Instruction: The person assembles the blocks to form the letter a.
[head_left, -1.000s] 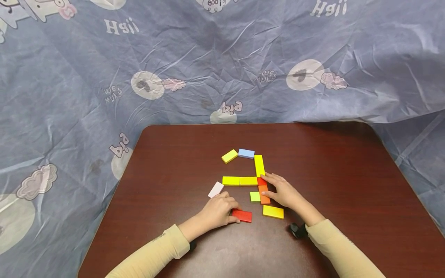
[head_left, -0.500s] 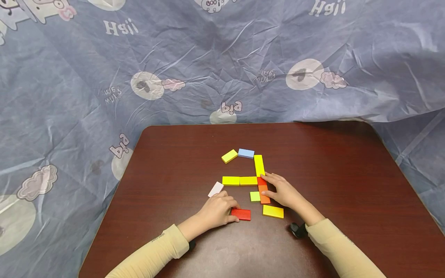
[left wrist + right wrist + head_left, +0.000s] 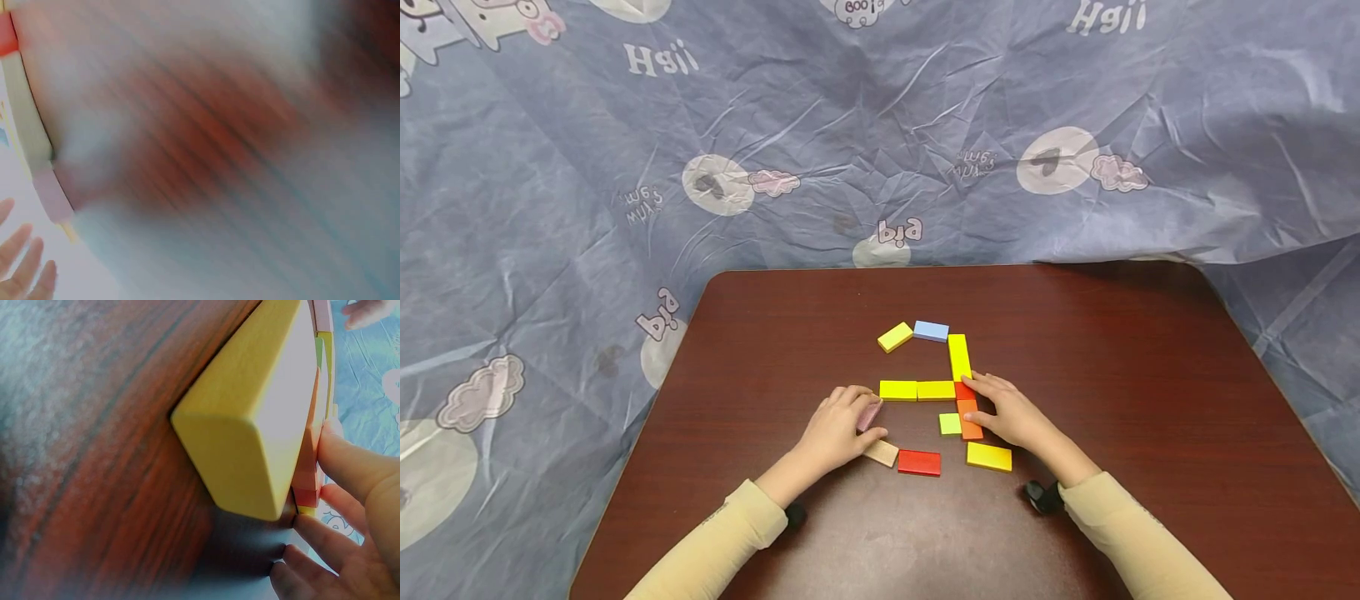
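Note:
My left hand point(image 3: 831, 433) hovers over a pink block point(image 3: 869, 414), its fingers overlapping it in the head view. The left wrist view shows those fingers spread beside the pink block point(image 3: 52, 192). Under the left thumb lies a plain wooden block point(image 3: 882, 452), partly covered, end to end with a red block point(image 3: 919, 463). My right hand point(image 3: 1015, 412) rests by the line of blocks on the right, thumb at the orange block point(image 3: 971, 431) and forefinger at a partly hidden red block point(image 3: 964, 391). A small green block point(image 3: 950, 424) lies against the orange one.
Two yellow blocks point(image 3: 917, 391) form a crosswise row. Farther back are an upright-running yellow block point(image 3: 959, 357), a blue block point(image 3: 931, 332) and a slanted yellow block point(image 3: 895, 337). Near the right wrist lies another yellow block point(image 3: 989, 457). A patterned grey-blue cloth point(image 3: 820, 125) hangs behind the table point(image 3: 1112, 350).
My left hand has let go of the front red block after shifting it slightly left, and moved left and back to the pink block, uncovering the wooden block. My right hand has stayed put.

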The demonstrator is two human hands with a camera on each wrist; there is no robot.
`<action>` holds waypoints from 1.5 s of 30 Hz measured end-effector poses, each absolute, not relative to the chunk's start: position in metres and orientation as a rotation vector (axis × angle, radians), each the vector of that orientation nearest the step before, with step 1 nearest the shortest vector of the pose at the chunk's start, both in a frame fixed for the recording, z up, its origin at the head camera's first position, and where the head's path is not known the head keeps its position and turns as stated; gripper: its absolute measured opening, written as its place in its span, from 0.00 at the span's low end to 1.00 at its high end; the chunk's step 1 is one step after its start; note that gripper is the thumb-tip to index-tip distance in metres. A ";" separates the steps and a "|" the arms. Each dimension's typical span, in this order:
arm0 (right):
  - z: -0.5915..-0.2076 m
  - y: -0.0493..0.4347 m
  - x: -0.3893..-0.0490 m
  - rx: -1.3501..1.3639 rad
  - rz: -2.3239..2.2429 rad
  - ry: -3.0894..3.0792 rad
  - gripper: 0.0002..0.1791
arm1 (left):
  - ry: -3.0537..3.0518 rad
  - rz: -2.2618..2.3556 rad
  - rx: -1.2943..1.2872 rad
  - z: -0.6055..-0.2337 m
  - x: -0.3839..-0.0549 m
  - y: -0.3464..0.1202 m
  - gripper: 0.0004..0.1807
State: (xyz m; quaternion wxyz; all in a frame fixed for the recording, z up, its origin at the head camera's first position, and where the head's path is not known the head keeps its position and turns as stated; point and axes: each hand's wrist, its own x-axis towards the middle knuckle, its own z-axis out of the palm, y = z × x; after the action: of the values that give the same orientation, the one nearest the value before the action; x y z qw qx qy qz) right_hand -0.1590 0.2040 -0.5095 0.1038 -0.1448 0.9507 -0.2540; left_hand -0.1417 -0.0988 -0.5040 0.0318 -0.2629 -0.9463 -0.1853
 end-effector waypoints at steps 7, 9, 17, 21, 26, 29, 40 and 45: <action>-0.508 0.205 -0.160 -0.428 -0.739 2.799 0.36 | -3.076 -0.602 -0.771 -0.511 -0.144 -0.121 0.39; -0.507 0.205 -0.160 -0.427 -0.737 2.800 0.36 | -3.091 -0.608 -0.789 -0.512 -0.143 -0.123 0.40; -0.507 0.205 -0.159 -0.433 -0.746 2.798 0.36 | -3.106 -0.635 -0.797 -0.511 -0.139 -0.124 0.41; -0.508 0.205 -0.160 -0.430 -0.743 2.798 0.36 | -3.100 -0.648 -0.807 -0.512 -0.138 -0.125 0.41; -0.509 0.205 -0.160 -0.416 -0.730 2.793 0.37 | -3.081 -0.657 -0.817 -0.512 -0.138 -0.125 0.41; -0.508 0.205 -0.160 -0.407 -0.726 2.784 0.37 | -3.075 -0.672 -0.815 -0.513 -0.138 -0.125 0.41; -0.499 0.191 -0.163 -0.449 -0.719 2.922 0.34 | -3.089 -0.668 -0.810 -0.517 -0.138 -0.126 0.41; -0.490 0.171 -0.171 -0.454 -0.713 3.027 0.29 | -3.093 -0.681 -0.807 -0.515 -0.138 -0.126 0.41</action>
State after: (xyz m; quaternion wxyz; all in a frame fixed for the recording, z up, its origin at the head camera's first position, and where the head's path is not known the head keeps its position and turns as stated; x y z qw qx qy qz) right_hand -0.1706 0.1714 -0.4901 -0.0006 -0.1445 0.9632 -0.2268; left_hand -0.1384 -0.1261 -0.5151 -0.0633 -0.2464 -0.9445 -0.2079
